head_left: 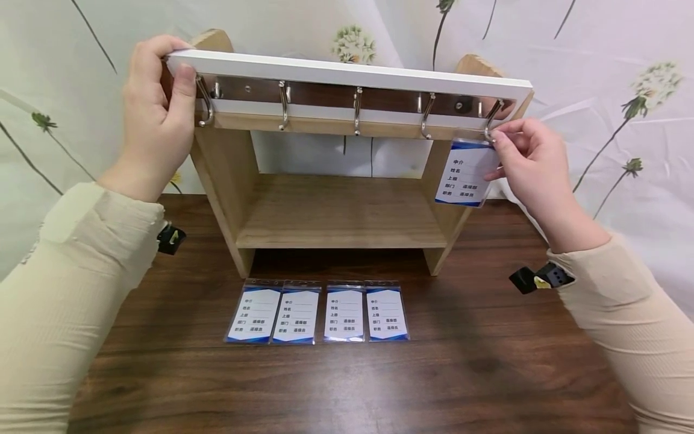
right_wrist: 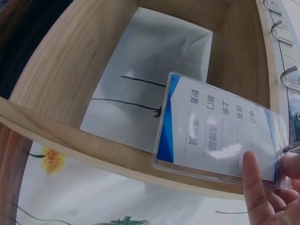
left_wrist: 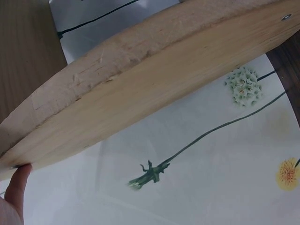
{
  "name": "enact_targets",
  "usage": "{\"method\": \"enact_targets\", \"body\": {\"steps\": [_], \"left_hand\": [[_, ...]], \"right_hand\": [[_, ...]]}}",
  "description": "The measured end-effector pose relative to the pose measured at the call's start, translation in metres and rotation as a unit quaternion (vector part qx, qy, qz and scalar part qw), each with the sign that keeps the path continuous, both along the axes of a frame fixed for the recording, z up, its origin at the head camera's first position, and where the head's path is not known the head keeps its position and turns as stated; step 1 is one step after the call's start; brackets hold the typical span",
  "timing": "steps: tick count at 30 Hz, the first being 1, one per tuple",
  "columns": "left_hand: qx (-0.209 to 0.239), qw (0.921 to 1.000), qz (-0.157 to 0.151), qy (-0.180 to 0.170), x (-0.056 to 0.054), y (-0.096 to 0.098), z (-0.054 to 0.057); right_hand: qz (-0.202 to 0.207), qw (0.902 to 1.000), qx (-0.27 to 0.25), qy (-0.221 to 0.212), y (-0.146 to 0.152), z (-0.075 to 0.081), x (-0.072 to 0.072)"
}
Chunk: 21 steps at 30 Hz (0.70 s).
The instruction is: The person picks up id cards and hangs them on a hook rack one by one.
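A white hook rail (head_left: pixel 347 69) with several metal hooks runs along the top of a wooden shelf (head_left: pixel 341 211). My left hand (head_left: pixel 162 114) grips the rail's left end, its thumb in front by the leftmost hook; in the left wrist view one finger (left_wrist: pixel 18 190) touches the shelf's side panel. At the far right, my right hand (head_left: pixel 534 154) pinches the top corner of a clear badge holder (head_left: pixel 466 175) with a white and blue card. The badge's top edge is right at the rightmost hook (head_left: pixel 492 117). In the right wrist view the badge (right_wrist: pixel 211 126) hangs across the shelf's side.
Several more badge holders (head_left: pixel 298 316) lie in a row on the dark wooden table (head_left: pixel 347 386) in front of the shelf. Behind stands a white cloth backdrop (head_left: pixel 596 36) printed with dandelions. The shelf's lower board (head_left: pixel 341 235) spans between its two side panels.
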<state>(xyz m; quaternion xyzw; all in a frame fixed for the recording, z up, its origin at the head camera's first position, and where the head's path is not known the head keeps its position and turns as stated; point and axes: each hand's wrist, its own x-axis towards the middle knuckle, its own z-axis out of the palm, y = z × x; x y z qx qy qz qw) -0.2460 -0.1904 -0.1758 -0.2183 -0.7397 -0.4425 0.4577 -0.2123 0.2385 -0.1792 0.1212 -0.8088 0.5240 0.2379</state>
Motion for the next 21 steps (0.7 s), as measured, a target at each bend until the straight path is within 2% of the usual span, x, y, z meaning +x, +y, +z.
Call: {"method": "enact_targets", "body": {"steps": [6,21], "left_hand": [[0.000,1.0000,-0.004,0.009,-0.0030,0.0009,-0.0015],[0.000,0.9999,0.010,0.006,-0.0009,0.0018,0.0009]], "right_hand": [[-0.023,0.9996,0.013,-0.012,0.0014,0.0000,0.0000],[-0.019,0.9996,0.018,0.010,0.0020,-0.0060,0.0077]]}}
